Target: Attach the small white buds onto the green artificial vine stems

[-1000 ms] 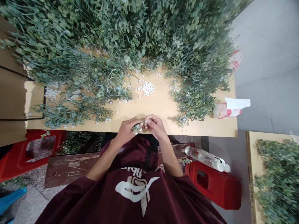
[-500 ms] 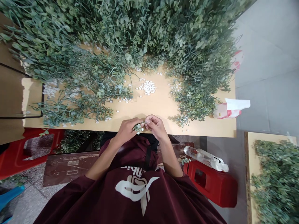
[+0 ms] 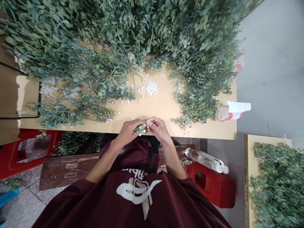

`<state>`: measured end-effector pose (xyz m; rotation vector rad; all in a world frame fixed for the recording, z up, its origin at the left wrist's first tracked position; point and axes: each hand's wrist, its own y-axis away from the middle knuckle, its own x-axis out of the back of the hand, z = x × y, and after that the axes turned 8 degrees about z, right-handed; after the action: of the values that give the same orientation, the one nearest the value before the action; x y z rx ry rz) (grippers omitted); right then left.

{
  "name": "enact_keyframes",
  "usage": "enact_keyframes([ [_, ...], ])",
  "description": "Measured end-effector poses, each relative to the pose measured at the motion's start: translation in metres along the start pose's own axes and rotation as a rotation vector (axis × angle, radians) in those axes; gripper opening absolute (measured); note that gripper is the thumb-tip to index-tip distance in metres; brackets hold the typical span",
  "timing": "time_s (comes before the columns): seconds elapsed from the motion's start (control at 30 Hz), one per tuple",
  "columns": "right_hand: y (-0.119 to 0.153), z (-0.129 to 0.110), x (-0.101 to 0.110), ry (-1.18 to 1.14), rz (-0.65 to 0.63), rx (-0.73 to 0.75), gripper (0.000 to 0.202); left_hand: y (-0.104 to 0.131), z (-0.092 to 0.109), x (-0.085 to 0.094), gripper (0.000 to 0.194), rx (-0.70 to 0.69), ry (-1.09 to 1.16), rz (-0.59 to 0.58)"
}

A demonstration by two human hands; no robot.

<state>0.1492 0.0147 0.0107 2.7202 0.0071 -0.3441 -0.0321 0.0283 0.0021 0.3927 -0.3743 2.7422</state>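
Close to the table's near edge, my left hand is closed around a small artificial leaf sprig with grey-green leaves and white bead-like bits. Right beside it, my right hand pinches at the sprig's tip, thumb against forefinger; what exactly lies between those fingertips is too small to make out. Beyond the hands, a little heap of white beads lies on the table. Leafy artificial stems with more white beads among them spread to the left, and another clump of greenery is on the right.
A deep mass of artificial foliage covers the table's far side. A tissue pack sits at the right edge. Below are a red stool with a clear plastic bottle on it, and a wooden bench. Cardboard stands left.
The view has shifted slightly, so the side objects sit a little further left. Both hands keep nearly the same pose on the sprig, with only tiny finger movement.
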Motion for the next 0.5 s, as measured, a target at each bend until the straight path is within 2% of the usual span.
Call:
enact_keyframes([
  [0.3, 0.0018, 0.001, -0.0032, 0.082, 0.01, 0.029, 0.031, 0.001, 0.0007, 0.0007, 0.017, -0.017, -0.021, 0.005],
  [0.5, 0.0004, 0.0043, -0.0029, 0.076, 0.022, 0.045, 0.03, 0.0018, 0.0005, -0.001, 0.018, 0.022, -0.025, 0.034],
])
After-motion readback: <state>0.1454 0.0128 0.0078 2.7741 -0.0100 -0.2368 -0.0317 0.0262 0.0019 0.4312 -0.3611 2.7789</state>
